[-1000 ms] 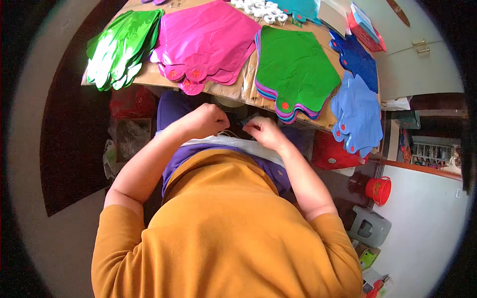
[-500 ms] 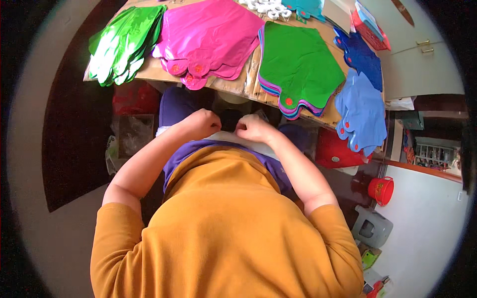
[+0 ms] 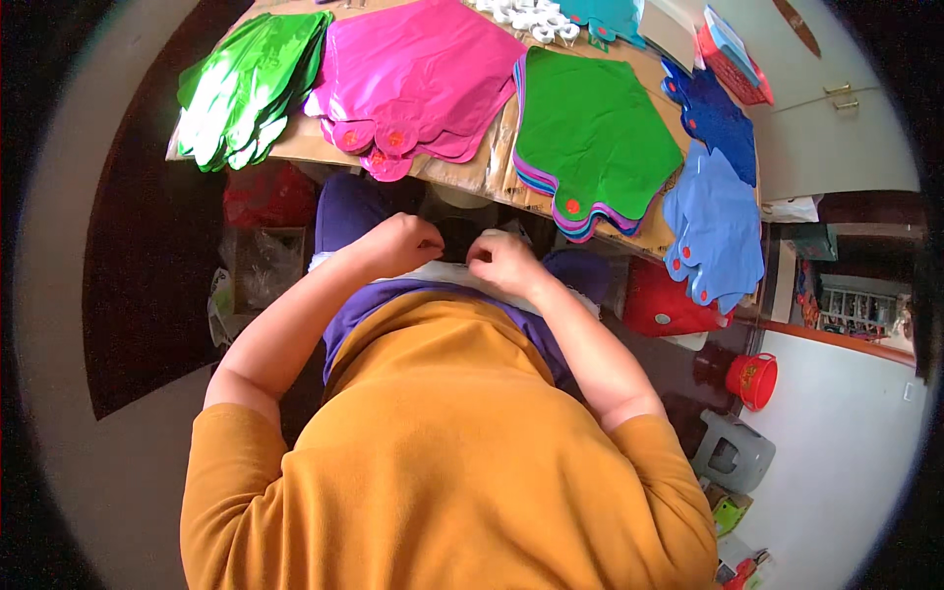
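Over my lap, my left hand is curled, its fingertips pressed together near a white cloth. Opposite it, a small gap away, my right hand is bent the same way, thumb and fingers pinched. Whatever either one grips is too small or hidden to make out. The white cloth lies across my purple-clad lap beneath both. On the cardboard-topped table just beyond are stacks of flat, shiny sheets with lobed edges: light green, pink, dark green and pale blue.
Small white rings and a teal stack sit at the table's back, with a dark blue stack at right. Red bags lie below the table. A red bucket and a grey stool stand to the right.
Both hands stay over my lap, with only slight shifts of the fingers; the right hand has turned a little. The stacks on the table look unchanged.
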Available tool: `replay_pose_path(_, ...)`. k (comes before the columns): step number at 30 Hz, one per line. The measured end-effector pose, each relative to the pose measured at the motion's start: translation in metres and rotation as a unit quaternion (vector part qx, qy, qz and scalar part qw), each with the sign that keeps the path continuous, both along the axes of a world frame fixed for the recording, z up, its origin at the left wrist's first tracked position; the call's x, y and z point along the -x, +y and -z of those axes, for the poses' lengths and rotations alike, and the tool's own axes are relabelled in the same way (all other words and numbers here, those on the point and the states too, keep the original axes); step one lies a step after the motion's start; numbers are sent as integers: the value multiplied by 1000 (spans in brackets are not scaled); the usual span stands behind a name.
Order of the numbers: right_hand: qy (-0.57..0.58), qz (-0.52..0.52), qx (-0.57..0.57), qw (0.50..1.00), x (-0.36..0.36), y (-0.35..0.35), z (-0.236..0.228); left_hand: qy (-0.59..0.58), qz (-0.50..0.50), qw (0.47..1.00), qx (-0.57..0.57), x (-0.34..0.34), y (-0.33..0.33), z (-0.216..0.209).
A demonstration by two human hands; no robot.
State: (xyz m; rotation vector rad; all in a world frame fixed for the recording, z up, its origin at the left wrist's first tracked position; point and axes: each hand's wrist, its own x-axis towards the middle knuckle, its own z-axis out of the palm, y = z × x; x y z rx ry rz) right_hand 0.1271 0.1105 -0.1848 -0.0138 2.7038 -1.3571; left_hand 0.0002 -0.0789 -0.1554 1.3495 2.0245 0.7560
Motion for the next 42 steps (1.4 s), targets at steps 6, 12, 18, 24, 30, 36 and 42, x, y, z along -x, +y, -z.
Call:
replay_pose_path(6,-132,98,277,947,-8,-1,-43,-219,-51,974,38,-15,18,-62)
replay_pose_path(12,-96,127,236,959,-12,0,-62,-152,2,985,83,-21,20,-57)
replay_pose_path(18,-49,3,1,999,-7,15,-2,49,-15,997,56,-3,6,17)
replay_pose_path(24,-74,-60,-17,995,9,4,40,40,-16,997,66,0,-4,40)
replay_pose_path(30,-44,-58,-14,997,16,5,41,36,-2,998,43,6,-5,27)
replay_pose_path(36,5,24,61,998,12,3,-23,-74,-40,996,-29,0,10,-20)
replay_pose_path(42,-55,159,250,953,-11,-17,-74,-146,-23,983,110,-5,30,-122)
